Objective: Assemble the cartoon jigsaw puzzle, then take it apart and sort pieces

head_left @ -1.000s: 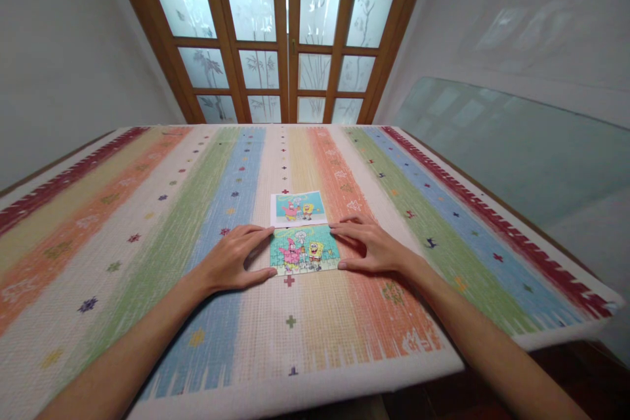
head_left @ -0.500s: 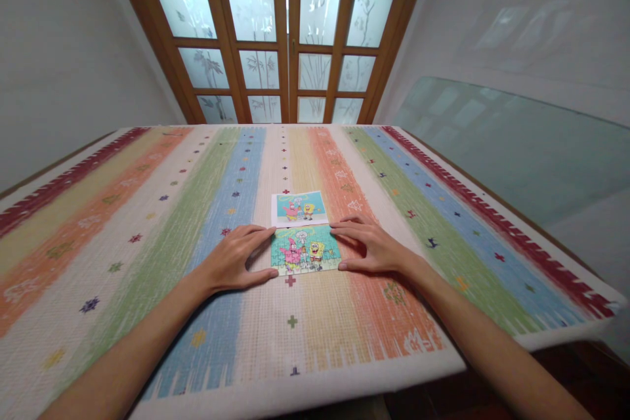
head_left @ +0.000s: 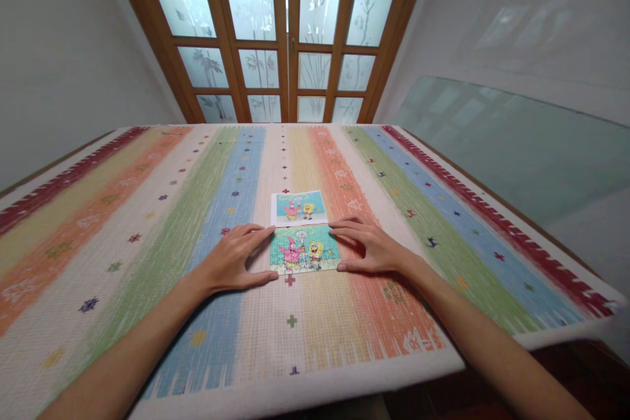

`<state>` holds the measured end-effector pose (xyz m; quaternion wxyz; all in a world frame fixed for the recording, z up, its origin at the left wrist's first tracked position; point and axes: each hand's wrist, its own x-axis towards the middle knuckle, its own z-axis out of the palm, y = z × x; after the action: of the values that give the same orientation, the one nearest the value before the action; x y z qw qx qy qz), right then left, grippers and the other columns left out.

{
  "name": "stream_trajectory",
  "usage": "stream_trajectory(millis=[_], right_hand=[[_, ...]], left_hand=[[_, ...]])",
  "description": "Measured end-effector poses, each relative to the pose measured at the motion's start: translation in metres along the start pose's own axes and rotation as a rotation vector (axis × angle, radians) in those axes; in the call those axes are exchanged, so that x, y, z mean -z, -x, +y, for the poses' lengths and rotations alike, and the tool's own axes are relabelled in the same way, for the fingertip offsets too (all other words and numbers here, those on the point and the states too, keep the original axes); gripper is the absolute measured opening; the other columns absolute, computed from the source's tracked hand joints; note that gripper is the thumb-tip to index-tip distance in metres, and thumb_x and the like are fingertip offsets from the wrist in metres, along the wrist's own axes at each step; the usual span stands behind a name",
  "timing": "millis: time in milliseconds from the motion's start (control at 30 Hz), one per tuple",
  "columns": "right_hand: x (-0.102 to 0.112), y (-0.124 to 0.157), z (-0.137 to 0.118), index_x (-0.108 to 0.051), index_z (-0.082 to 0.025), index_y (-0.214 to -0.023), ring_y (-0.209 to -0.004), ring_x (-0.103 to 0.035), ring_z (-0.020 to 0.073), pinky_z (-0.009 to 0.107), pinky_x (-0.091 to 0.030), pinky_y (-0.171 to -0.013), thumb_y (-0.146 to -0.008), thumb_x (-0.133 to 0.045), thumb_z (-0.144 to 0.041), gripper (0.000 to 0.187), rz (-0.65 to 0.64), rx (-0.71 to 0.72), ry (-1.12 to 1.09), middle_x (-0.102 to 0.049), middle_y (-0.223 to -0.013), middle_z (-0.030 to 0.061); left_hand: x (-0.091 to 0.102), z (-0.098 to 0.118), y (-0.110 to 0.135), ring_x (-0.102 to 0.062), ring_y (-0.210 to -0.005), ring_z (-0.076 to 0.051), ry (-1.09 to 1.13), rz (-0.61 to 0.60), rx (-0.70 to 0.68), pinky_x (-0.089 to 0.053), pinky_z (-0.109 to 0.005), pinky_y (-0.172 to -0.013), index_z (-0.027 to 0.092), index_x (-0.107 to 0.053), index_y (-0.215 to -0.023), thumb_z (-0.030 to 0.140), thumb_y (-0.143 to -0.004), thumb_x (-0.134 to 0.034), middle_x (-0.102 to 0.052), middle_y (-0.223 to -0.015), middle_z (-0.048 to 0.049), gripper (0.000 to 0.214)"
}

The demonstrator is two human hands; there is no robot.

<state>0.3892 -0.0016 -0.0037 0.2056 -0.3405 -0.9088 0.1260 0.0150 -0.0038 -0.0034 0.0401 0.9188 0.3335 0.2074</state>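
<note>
A small assembled jigsaw puzzle [head_left: 304, 249] with cartoon figures lies flat on the striped cloth. My left hand [head_left: 233, 261] rests against its left edge, fingers stretched out and apart, thumb along the near corner. My right hand [head_left: 370, 245] lies against its right edge, fingers spread flat on the cloth. Neither hand holds anything. Just beyond the puzzle sits a white-bordered reference picture [head_left: 298, 207] showing the same cartoon scene.
The table [head_left: 123, 223] is covered by a woven cloth with coloured stripes and small cross marks. Wooden doors with frosted glass panes [head_left: 290, 33] stand behind it. A glass sheet [head_left: 516, 144] leans on the right wall. The table's near edge runs below my forearms.
</note>
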Motion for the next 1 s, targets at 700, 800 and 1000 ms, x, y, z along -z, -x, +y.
stream_trajectory(millis=[700, 800, 1000], right_hand=[[0.0041, -0.0014, -0.0014, -0.058, -0.025, -0.144, -0.127, -0.052, 0.0341, 0.059, -0.047, -0.106, -0.082, -0.077, -0.059, 0.073, -0.028, -0.002, 0.003, -0.063, -0.141, 0.0121], [0.0023, -0.0012, -0.0010, -0.058, -0.025, -0.145, -0.128, -0.052, 0.0342, 0.059, -0.047, -0.106, -0.083, -0.077, -0.058, 0.073, -0.024, 0.001, 0.011, -0.063, -0.141, 0.0123], [0.0023, -0.0013, -0.0027, -0.059, -0.025, -0.143, -0.129, -0.052, 0.0335, 0.059, -0.047, -0.107, -0.084, -0.076, -0.056, 0.069, -0.012, -0.008, -0.022, -0.062, -0.143, 0.0120]], left_hand=[[0.0004, -0.0010, 0.0003, -0.064, -0.108, -0.033, 0.009, 0.006, 0.014, -0.053, -0.048, -0.094, 0.022, -0.047, -0.148, 0.060, -0.084, -0.070, -0.065, -0.123, -0.0143, 0.078], [-0.0002, -0.0005, 0.0003, -0.064, -0.109, -0.033, 0.009, 0.005, 0.005, -0.054, -0.049, -0.094, 0.020, -0.047, -0.148, 0.059, -0.085, -0.070, -0.065, -0.123, -0.0154, 0.078], [-0.0017, -0.0016, -0.0011, -0.064, -0.111, -0.031, 0.013, 0.045, -0.038, -0.055, -0.049, -0.094, 0.020, -0.052, -0.144, 0.053, -0.093, -0.065, -0.068, -0.125, -0.0143, 0.062]])
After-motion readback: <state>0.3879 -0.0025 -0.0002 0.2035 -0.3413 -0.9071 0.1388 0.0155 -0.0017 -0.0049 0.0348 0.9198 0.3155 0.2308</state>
